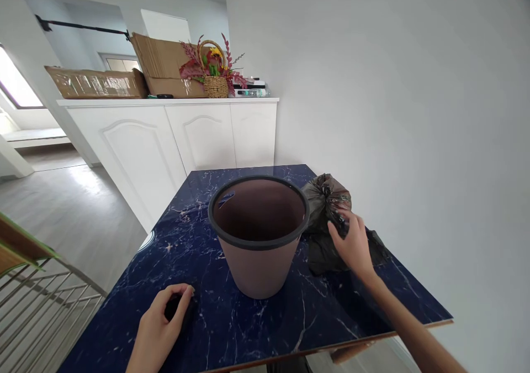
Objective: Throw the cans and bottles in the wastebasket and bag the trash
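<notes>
Black plastic bag (327,188) sits bunched and twisted on the blue marbled worktop (265,331), right of the mauve-brown bin (259,271), close against it. Right hand (356,247) at the bag, grip spread, thumb and fingers apart; contact can't be told. Left hand (156,323) near worktop's edge, fingertips pressed together, nothing seen between them. Bag film looks thin, soft, slippery, easily torn; best pinched at the gathered twist. Bin stands upright, probably light, fairly stiff plastic; dark rim (259,245) or handle slot (226,198) offers firm hold.
</notes>
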